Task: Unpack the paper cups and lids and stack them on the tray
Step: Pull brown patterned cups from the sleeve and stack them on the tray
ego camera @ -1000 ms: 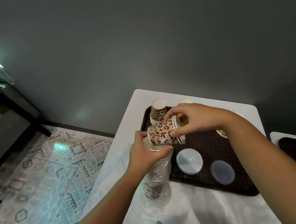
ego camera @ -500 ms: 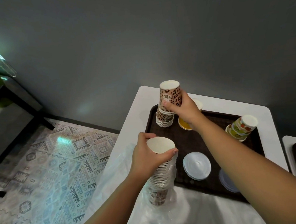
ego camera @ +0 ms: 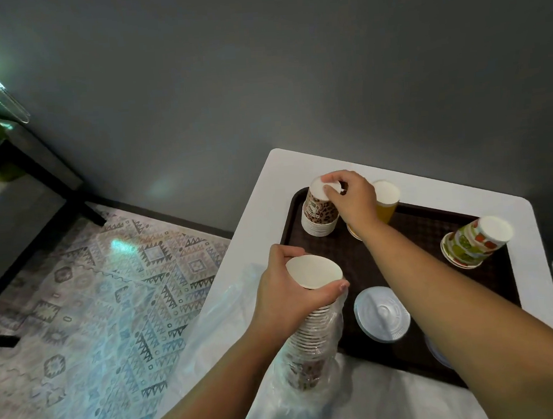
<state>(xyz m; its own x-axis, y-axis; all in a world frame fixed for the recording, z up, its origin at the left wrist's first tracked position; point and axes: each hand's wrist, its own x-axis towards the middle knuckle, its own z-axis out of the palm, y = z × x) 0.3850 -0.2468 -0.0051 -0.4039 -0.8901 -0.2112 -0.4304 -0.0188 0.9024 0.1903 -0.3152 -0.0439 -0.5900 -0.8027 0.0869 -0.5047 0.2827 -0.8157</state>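
right grip (ego camera: 350,201) fingertips on leopard stack (ego camera: 320,211) top, on tray (ego camera: 411,232); left grip (ego camera: 286,293) curled around wrapped stack (ego camera: 313,334).

a home-like room: patterned rug (ego camera: 110,286) on the floor, white table (ego camera: 261,203) against a grey wall (ego camera: 258,63).

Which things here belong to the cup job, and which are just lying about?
Job:
leopard cup stack under the right hand
wrapped cup stack gripped by the left hand
yellow cups
fruit-print cups
lids
tray

Lying about:
patterned rug
black side table
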